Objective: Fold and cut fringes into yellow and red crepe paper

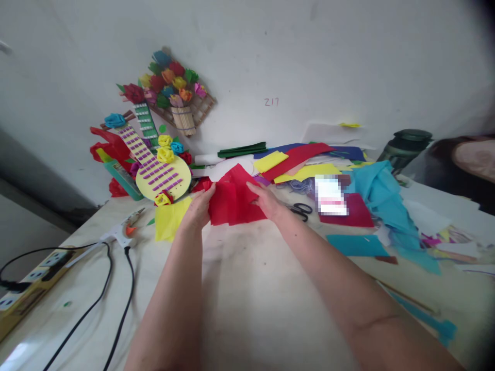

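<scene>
Both of my hands are on a red sheet [232,203] of thin, cloth-like material, which stands partly raised and creased above the table. My left hand [199,208] grips its left edge, thumb on the near side. The right side is pinched in my right hand [265,201], with the fingers partly behind the sheet. Beside my left wrist lies a yellow sheet [168,221]. Black-handled scissors [301,211] rest just right of my right hand, their blades hidden.
A glue gun [124,234] with a black cord lies left, near a power strip [34,286]. Guitar-shaped craft [162,178] and paper flowers [166,77] lean on the wall. Coloured sheets [301,159], a phone [330,196], blue cloth [386,196] and a dark bottle [406,147] stand around.
</scene>
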Available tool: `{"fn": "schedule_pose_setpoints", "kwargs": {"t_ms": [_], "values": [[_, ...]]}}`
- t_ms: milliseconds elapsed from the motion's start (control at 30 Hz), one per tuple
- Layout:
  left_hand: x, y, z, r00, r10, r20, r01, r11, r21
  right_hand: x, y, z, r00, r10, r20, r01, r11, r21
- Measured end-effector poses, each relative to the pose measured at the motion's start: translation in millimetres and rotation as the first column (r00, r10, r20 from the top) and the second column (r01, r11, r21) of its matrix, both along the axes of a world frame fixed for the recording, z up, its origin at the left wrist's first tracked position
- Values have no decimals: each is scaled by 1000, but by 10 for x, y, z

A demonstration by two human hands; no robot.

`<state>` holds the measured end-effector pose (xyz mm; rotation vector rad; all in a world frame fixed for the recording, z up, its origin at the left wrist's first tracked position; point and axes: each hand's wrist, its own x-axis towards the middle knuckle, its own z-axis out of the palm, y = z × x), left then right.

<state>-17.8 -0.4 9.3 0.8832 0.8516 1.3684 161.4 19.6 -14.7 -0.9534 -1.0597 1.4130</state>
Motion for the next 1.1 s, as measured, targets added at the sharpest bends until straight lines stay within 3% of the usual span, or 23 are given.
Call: {"fn": "schedule_pose_setpoints", "kwargs": {"t_ms": [133,267,433,500,600,733,833,933,1100], "values": [[4,-33,62,999,39,-25,-39,999,-5,-3,21,27,997,-61,-53,62,998,14],[-19,-46,133,993,113,-21,-113,994,15,74,19,175,990,-128,-64,132,990,56],[-61,-29,152,996,83,23,-85,991,106,183,-24,347,995,-14,102,11,1000,29],[-83,5,90,992,115,48,-119,991,68,184,-6,303,982,-2,190,9,999,-37],[-142,71,-46,978,187,97,-179,980,-90,129,54,137,944,-63,323,123,978,-170],[-243,122,-159,919,352,179,-308,922,-233,45,118,-63,869,-49,492,216,932,-289],[-283,115,-160,890,391,236,-335,910,-244,41,126,-117,856,-17,516,187,942,-279],[-289,97,-153,905,353,237,-297,923,-243,63,102,-132,864,-36,502,162,964,-210],[-315,108,-189,911,360,203,-310,919,-243,34,44,-132,953,21,301,17,992,-123]]}}
